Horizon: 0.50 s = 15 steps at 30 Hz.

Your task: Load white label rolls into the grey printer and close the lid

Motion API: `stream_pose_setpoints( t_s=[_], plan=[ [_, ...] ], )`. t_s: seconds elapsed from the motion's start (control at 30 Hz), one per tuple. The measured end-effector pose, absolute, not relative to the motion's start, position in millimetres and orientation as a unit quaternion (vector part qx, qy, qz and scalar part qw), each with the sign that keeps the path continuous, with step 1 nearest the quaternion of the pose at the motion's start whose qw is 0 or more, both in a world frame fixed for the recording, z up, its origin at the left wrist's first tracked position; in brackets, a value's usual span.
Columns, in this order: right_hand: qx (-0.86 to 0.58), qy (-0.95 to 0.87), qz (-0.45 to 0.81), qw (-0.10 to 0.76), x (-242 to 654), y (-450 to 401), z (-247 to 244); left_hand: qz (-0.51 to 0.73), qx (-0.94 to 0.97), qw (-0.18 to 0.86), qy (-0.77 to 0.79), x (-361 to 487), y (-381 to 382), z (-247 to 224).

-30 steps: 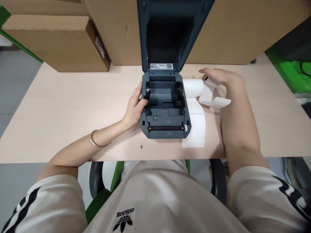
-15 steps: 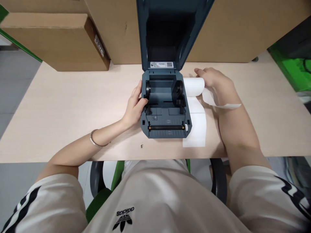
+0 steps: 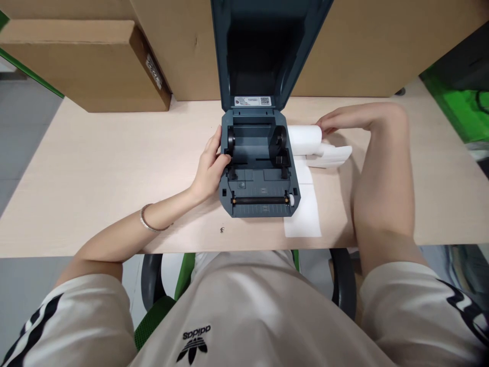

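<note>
A dark blue-grey label printer (image 3: 260, 176) stands on the table with its lid (image 3: 263, 51) raised. Its roll bay (image 3: 254, 140) holds no roll, and a black roller (image 3: 261, 201) runs across the front. My left hand (image 3: 210, 171) grips the printer's left side, thumb on the rim and fingers along the outer wall. On the right side lies a white label roll (image 3: 305, 139). My right hand (image 3: 340, 118) has its fingers closed at the roll's right end, the fingertips partly hidden. A loose paper strip (image 3: 332, 155) curls out below that hand, and a flat length (image 3: 303, 214) reaches toward the table's front.
A cardboard box (image 3: 87, 71) stands at the back left. Behind the printer rises a large cardboard panel (image 3: 355, 56). A small dark mark (image 3: 222, 230) shows on the table (image 3: 114, 168) near its front edge. Chair armrests (image 3: 344, 280) stand below the edge.
My right wrist has swung outward and up, with the elbow bent more. The loose strip has dropped away from the forearm and lies lower, and the flat paper has shifted slightly toward me.
</note>
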State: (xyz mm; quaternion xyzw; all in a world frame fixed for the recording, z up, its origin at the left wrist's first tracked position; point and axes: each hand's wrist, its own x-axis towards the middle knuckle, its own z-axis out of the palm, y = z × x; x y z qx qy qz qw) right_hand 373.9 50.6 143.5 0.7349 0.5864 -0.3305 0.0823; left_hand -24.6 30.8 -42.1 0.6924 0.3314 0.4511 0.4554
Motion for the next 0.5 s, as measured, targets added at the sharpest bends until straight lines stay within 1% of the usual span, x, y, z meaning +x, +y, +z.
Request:
stream_pose_setpoints(
  t_s=[0.17, 0.3, 0.5],
  plan=[
    [0.713, 0.596, -0.341, 0.138, 386, 53, 137, 0.452, 0.703, 0.439, 0.33, -27, 31, -42],
    [0.726, 0.571, -0.337, 0.181, 382, 59, 128, 0.45, 0.705, 0.438, 0.329, -27, 31, -41],
    [0.746, 0.564, -0.305, 0.18, 376, 62, 127, 0.451, 0.699, 0.448, 0.328, -25, 30, -39]
  ],
)
